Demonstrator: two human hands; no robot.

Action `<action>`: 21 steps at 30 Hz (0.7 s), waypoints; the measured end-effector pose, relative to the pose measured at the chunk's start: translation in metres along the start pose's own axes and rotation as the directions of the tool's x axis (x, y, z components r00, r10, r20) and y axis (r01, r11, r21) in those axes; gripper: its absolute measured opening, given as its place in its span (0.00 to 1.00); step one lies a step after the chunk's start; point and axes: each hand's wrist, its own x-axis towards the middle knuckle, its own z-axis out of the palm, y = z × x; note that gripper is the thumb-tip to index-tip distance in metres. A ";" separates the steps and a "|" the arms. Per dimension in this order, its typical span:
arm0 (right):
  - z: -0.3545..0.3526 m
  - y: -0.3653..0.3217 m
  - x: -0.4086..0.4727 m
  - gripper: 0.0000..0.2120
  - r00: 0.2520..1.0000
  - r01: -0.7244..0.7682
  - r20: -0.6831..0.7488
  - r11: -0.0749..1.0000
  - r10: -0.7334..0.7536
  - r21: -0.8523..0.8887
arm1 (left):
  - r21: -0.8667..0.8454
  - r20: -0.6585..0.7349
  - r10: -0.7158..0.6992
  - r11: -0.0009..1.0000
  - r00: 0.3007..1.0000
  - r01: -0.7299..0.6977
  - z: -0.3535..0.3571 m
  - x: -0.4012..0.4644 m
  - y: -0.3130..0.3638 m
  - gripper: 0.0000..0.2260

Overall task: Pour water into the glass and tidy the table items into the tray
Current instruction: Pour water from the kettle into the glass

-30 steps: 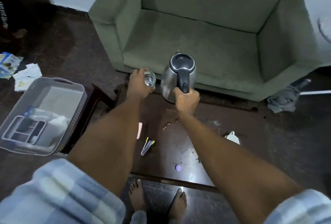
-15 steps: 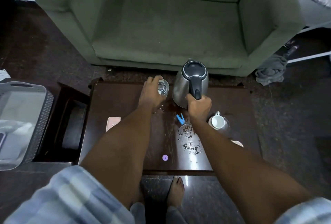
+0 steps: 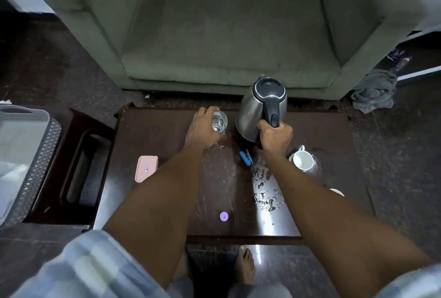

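A clear glass (image 3: 220, 122) stands on the dark wooden table (image 3: 167, 135) near its far edge, and my left hand (image 3: 201, 129) is wrapped around its left side. Just right of it is a steel kettle (image 3: 261, 109) with a black lid, and my right hand (image 3: 275, 136) grips its black handle. The kettle looks upright; whether its base touches the table is hidden. On the table lie a pink case (image 3: 146, 172), a blue stapler (image 3: 245, 158), a white cup (image 3: 302, 160) and a small purple cap (image 3: 223, 216). The grey tray (image 3: 35, 149) sits at the far left.
Water is spilled over the table's middle right (image 3: 265, 192). A green armchair (image 3: 229, 35) stands right behind the table. A dark side stand (image 3: 81, 166) sits between tray and table. A grey cloth (image 3: 373, 92) lies on the floor at right. My bare feet show below the table's near edge.
The view has swung right and down, so the tray slid to the left edge and the cup and stapler came into sight. Both hands keep their holds on glass and kettle.
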 end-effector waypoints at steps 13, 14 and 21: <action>-0.020 0.060 -0.001 0.15 0.992 0.123 -0.028 0.990 -0.122 0.075 | 0.011 -0.107 0.098 0.995 0.989 -0.098 0.032 -0.020 -0.014 0.32; -0.021 0.062 -0.003 0.14 0.991 0.131 -0.023 0.988 -0.130 0.082 | 0.015 -0.110 0.100 0.995 0.989 -0.099 0.035 -0.024 -0.017 0.32; -0.034 0.082 -0.012 0.17 0.985 0.171 0.002 0.982 -0.171 0.075 | -0.001 -0.079 0.031 1.000 0.996 -0.031 0.051 -0.046 -0.019 0.36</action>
